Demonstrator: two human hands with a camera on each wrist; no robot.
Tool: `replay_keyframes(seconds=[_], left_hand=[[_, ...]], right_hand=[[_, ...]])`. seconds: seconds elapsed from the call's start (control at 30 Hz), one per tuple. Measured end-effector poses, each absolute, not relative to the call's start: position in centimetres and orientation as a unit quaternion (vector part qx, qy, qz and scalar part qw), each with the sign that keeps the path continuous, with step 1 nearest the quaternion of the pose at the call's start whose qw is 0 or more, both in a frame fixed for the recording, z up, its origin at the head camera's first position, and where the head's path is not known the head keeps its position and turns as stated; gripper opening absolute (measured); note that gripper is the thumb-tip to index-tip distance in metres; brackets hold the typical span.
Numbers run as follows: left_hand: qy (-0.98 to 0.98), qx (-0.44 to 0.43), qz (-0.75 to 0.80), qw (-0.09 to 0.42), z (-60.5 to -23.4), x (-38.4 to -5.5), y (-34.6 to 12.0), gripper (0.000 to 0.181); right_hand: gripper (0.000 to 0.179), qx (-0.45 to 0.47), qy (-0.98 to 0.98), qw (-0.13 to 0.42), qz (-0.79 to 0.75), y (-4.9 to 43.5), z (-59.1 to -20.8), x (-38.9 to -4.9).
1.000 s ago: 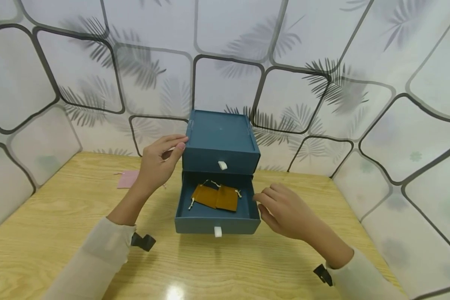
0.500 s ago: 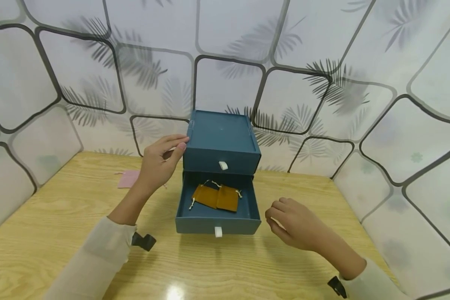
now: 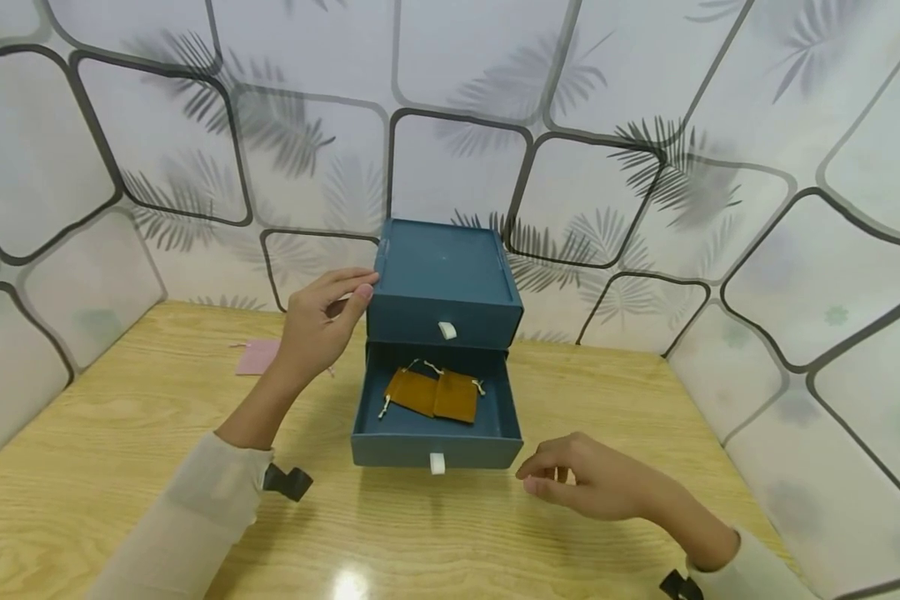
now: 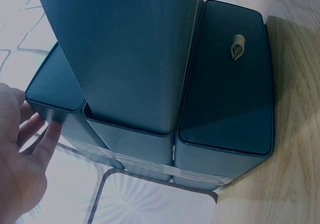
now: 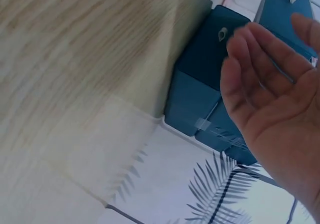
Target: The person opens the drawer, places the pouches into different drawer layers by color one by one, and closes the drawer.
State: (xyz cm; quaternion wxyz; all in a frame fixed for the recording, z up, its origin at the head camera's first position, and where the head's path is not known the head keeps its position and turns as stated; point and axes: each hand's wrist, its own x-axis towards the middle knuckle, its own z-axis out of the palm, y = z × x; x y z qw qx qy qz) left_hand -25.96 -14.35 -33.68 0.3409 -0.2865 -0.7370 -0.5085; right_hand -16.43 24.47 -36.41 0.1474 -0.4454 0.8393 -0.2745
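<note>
A blue drawer cabinet (image 3: 450,262) stands on the table, its middle drawer (image 3: 401,452) pulled out. Inside that drawer lie two mustard drawstring pouches, a left pouch (image 3: 414,392) and a right pouch (image 3: 456,397), side by side with pale cords. My left hand (image 3: 317,325) touches the cabinet's upper left edge, fingertips and thumb at the front corner. In the left wrist view, the extended drawer (image 4: 130,49) juts out between the upper and lower units. My right hand (image 3: 600,479) hovers right of the drawer's front corner, fingers loosely bent, holding nothing.
A pink pouch (image 3: 257,357) lies on the wooden table (image 3: 135,433), partly behind the left forearm. White pull tabs show on the top drawer (image 3: 487,325) and the middle one. A patterned wall covering (image 3: 457,167) rises behind and at both sides.
My right hand has moved from the drawer's right edge, backing off to the right and then lower, toward the front. The left hand, drawer and pouches stay in place.
</note>
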Motion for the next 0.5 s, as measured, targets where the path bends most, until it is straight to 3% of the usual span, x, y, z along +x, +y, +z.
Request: replay_keyframes(seconds=[0.2,0.5], left_hand=[[-0.735,-0.291,-0.508,0.341,-33.6,-25.9,-14.3,0.025],[-0.735,-0.291,-0.508,0.342,-33.7,-25.9,-14.4,0.025]], right_hand=[[0.035,-0.419,0.798,0.262,-0.346,24.0,-37.3,-16.0],[0.034,-0.406,0.727,0.334,-0.442,22.3,-39.2,-15.8]])
